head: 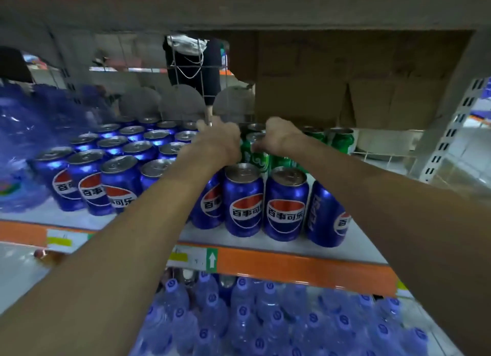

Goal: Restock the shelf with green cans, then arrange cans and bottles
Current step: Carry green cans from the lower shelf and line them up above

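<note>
Both forearms stretch forward from the bottom corners over the shelf (305, 269), above a lower level packed with water bottles (265, 315). At the front edge stands a row of blue cans (244, 204), with a larger block of the same blue cans to the left. Just behind the front row, the right grip (279, 137) curls down over the top of a green can (253, 149), thumb and fingers pinching at its rim. The left grip (220, 140) sits close on the can's left side, seen from the back with knuckles bent; its fingers are hidden, so I cannot tell whether it holds anything. The can stands upright between the two grips. More green cans (342, 140) stand to the right, in front of a cardboard box (345, 76).
</note>
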